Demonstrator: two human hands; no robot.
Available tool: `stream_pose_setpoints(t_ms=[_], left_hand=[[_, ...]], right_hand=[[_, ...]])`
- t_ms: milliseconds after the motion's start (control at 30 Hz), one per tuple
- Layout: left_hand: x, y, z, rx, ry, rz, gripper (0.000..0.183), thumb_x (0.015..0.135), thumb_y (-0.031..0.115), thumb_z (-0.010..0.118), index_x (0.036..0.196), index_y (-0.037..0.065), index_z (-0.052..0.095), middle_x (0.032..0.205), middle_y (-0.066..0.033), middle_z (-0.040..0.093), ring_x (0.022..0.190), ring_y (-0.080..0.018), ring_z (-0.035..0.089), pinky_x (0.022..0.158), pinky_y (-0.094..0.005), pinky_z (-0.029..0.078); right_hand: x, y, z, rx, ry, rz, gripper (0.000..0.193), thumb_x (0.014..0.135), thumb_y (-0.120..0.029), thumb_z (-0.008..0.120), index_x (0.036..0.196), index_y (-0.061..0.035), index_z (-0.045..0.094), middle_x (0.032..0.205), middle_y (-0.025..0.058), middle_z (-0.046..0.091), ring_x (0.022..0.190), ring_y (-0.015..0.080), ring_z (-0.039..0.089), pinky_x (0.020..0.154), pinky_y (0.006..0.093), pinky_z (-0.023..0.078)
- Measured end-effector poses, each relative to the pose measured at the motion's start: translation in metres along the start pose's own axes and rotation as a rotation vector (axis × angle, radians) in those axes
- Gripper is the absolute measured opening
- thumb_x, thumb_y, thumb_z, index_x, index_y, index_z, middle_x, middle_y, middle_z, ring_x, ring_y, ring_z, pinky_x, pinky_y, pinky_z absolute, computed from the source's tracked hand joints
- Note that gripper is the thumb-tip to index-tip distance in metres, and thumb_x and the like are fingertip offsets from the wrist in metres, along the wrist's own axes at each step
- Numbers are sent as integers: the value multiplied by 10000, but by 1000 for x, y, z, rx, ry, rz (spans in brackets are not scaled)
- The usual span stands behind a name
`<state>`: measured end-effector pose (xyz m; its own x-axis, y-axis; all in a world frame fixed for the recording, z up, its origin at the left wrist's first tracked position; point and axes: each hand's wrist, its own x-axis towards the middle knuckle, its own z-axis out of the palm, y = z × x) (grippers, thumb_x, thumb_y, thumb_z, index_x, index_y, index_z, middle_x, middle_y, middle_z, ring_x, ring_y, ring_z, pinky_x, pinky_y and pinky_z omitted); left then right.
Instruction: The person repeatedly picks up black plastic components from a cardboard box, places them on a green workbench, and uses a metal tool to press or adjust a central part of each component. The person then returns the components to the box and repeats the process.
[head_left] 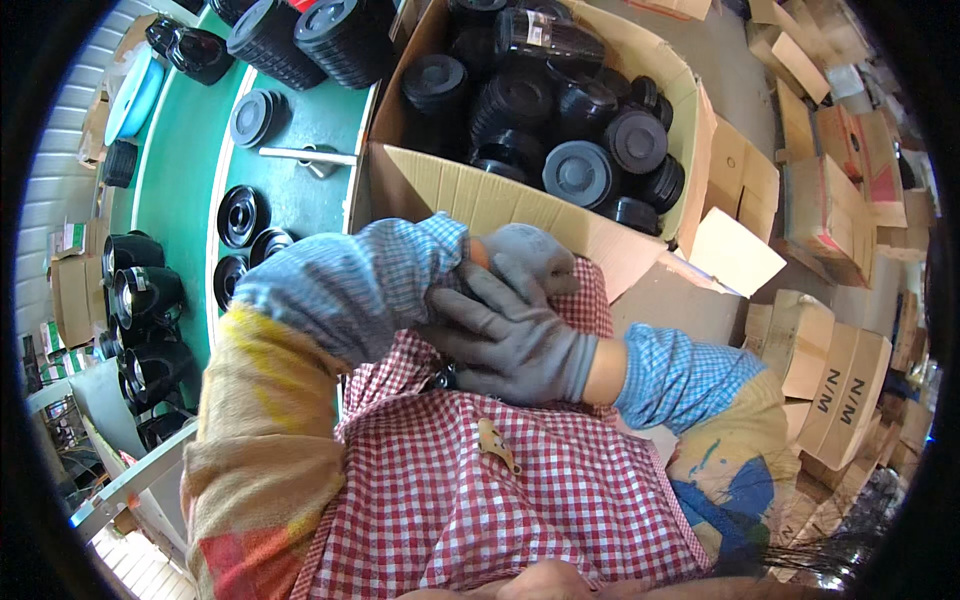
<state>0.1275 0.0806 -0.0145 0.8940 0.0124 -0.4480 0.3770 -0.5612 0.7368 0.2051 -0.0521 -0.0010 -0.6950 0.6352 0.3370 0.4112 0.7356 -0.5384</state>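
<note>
I have both hands crossed in front of my red-checked apron (480,450), each in a grey work glove. My right hand (525,345) lies over my left wrist, its fingers stretched out and slightly apart, reaching toward the blue-checked sleeve cuff. Beyond it is my left hand (530,255), its back showing and its fingers mostly hidden. A small dark thing (443,378) peeks out under the right palm, too covered to name. Just ahead of both hands stands an open cardboard box (470,190) filled with round black lids (580,173) and other black parts.
On the left runs a green work table (180,160) with stacked black discs (275,45), single black rings (242,216) and a metal T-shaped bar (312,157). Black rounded housings (148,295) line its far side beside a light-blue basin (137,98). Cardboard boxes (825,220) crowd the right.
</note>
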Motion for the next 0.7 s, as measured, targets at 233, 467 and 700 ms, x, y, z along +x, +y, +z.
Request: stream_pose_setpoints(t_ms=[233, 467, 700], left_hand=[[-45, -44, 54, -612, 197, 263, 367, 907, 269, 711, 1226, 95, 665, 1241, -99, 644, 1228, -241, 586, 1064, -417, 470], [0, -42, 42, 186, 35, 293, 252, 982, 278, 641, 1124, 73, 674, 1145, -147, 662, 917, -313, 692, 767, -430, 547], [-54, -27, 31, -869, 149, -11, 474, 945, 287, 704, 1357, 102, 563, 1408, -114, 554, 1315, -223, 542, 1118, -422, 450]], right_hand=[[-16, 65, -16, 284, -262, -258, 814, 781, -580, 686, 1506, -263, 495, 1597, 145, 368, 1455, 455, 338, 1184, 614, 195], [2, -14, 3, -23, -114, 134, 553, 939, -532, 534, 1423, -270, 591, 1607, 134, 348, 1505, 476, 185, 1172, 688, 125], [-25, 87, -7, 106, -126, -264, 788, 810, -611, 670, 1488, -241, 514, 1590, 123, 386, 1475, 383, 308, 1166, 640, 219]])
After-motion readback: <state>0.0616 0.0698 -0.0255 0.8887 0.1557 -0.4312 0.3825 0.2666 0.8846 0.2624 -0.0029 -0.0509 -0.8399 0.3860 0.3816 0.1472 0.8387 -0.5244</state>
